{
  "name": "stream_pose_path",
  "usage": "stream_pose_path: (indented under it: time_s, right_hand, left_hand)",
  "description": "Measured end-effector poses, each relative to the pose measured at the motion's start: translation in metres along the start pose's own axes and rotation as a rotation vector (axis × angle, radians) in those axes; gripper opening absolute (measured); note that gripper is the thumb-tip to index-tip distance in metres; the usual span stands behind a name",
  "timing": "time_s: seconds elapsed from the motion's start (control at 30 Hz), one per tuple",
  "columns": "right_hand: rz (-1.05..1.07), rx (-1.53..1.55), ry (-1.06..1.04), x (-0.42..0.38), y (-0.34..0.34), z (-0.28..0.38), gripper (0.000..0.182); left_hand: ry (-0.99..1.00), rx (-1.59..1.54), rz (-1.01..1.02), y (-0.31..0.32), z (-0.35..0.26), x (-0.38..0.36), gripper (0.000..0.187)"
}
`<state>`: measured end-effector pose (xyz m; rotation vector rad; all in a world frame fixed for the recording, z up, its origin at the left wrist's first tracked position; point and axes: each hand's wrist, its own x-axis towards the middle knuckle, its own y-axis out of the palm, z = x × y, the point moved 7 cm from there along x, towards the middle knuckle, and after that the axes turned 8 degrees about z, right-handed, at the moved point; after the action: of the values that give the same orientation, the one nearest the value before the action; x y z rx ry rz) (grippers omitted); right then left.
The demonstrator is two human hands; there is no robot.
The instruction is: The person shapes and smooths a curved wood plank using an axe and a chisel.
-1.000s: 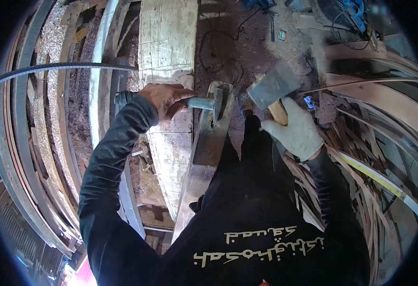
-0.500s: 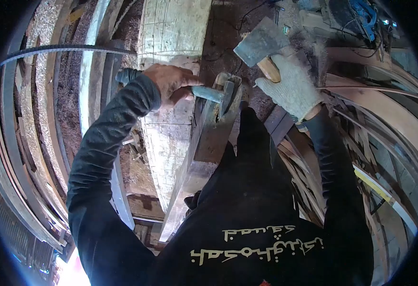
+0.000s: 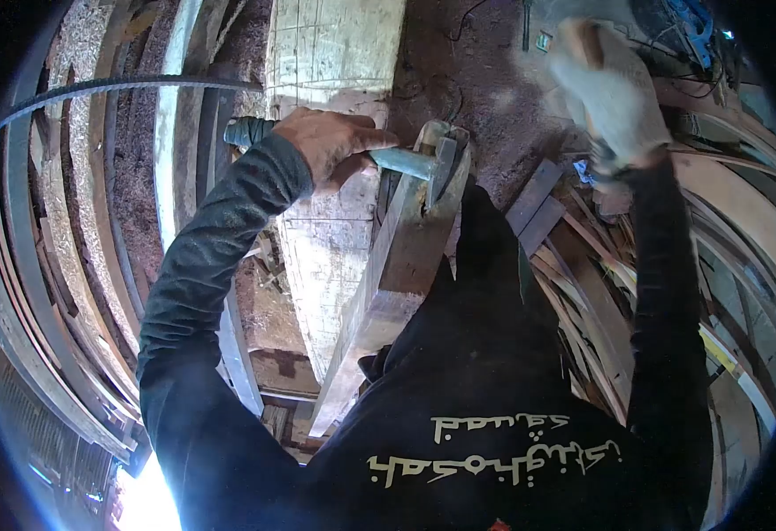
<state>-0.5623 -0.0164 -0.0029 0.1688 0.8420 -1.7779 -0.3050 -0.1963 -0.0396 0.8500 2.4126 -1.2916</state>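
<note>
I'm worrying about the tool (image 3: 410, 164), since its head (image 3: 445, 168) is sitting over the end of the beam (image 3: 406, 257) at 1 o'clock, and if the hold on it started slipping it could be twisting off toward the leg (image 3: 485, 230) at its 4 o'clock. The bare left hand (image 3: 330, 146) at 11 o'clock is clamping right around the tool, while the gloved right hand (image 3: 618, 97) at 2 o'clock is blurring but seemingly wrapping tight around a wooden handle (image 3: 593, 44), whose far end I'm honestly not making out

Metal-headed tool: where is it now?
In the head view, the tool is in the left hand, upper middle, its metal head over the wooden beam's far end.
</note>
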Motion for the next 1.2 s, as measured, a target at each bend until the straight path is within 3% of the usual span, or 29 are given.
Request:
stream_pose_path:
  time_s: [0.07,0.13,0.17,0.27,0.33,0.37,0.43,0.5,0.57,0.63,0.7,0.9,0.93,0.97,1.03,1.07,1.13,1.17,1.2]
  right_hand:
    - [-0.098,-0.601,-0.206,0.007,0.032,-0.005,0.035]
    - [0.398,-0.64,0.055,-0.02,0.084,-0.002,0.031]
    - [0.465,-0.606,0.124,-0.03,0.088,0.0,0.029]
    - [0.248,-0.593,0.028,-0.031,0.062,0.0,0.032]
    - [-0.099,-0.596,-0.273,-0.036,0.027,0.024,0.041]
    - [-0.1,-0.596,-0.274,-0.04,0.026,0.027,0.041]
    - [-0.098,0.02,-0.162,-0.051,0.01,0.03,0.041]
    - [0.029,0.341,0.154,-0.066,0.017,0.031,0.03]
    - [0.125,0.486,0.321,-0.075,0.044,0.002,0.029]
    - [0.007,0.134,0.156,-0.083,0.055,-0.004,0.032]
    - [0.134,-0.059,0.099,-0.09,0.081,-0.003,0.047]
    - [0.181,-0.212,0.035,-0.096,0.114,-0.003,0.05]
    - [0.111,-0.19,-0.164,-0.095,0.113,0.01,0.039]
    - [0.109,-0.191,-0.168,-0.094,0.106,0.014,0.039]
    - [0.502,0.398,0.341,-0.094,0.114,0.008,0.024]
    - [0.47,0.529,0.346,-0.091,0.113,0.005,0.014]
    - [0.426,0.529,0.358,-0.076,0.113,-0.001,0.012]
    - [0.372,0.539,0.38,-0.075,0.114,-0.006,0.009]
    - [0.439,0.471,0.373,-0.079,0.13,-0.018,0.007]
  left_hand:
    - [-0.012,0.051,-0.004,-0.003,-0.004,0.0,0.051]
    - [0.02,0.045,-0.03,-0.003,-0.002,0.0,0.051]
    - [0.042,0.031,0.012,0.002,-0.005,0.002,0.051]
    - [-0.007,-0.022,0.025,0.007,-0.01,-0.006,0.052]
    - [-0.051,-0.035,-0.002,-0.004,-0.014,-0.012,0.052]
    - [-0.051,-0.034,-0.003,-0.003,-0.015,-0.016,0.052]
    - [-0.091,-0.137,-0.095,-0.003,-0.009,-0.028,0.053]
    - [-0.03,-0.189,-0.164,0.002,-0.01,-0.035,0.053]
    - [-0.16,-0.262,-0.233,0.0,-0.015,-0.045,0.049]
    - [-0.191,-0.312,-0.331,0.013,-0.022,-0.057,0.045]
    - [-0.342,-0.586,-0.47,0.032,-0.018,-0.074,0.043]
    - [-0.426,-0.613,-0.525,0.072,-0.051,-0.108,0.044]
    - [-0.495,-0.681,-0.535,0.083,-0.055,-0.114,0.047]
    - [-0.565,-0.747,-0.543,0.094,-0.06,-0.12,0.049]
    - [-0.648,-0.673,-0.671,0.111,-0.077,-0.133,0.063]
    - [-0.66,-0.736,-0.704,0.123,-0.085,-0.137,0.068]
    - [-0.69,-0.822,-0.783,0.13,-0.106,-0.141,0.081]
    - [-0.729,-1.009,-0.795,0.15,-0.113,-0.142,0.083]
    - [-0.775,-0.949,-0.757,0.161,-0.119,-0.141,0.083]
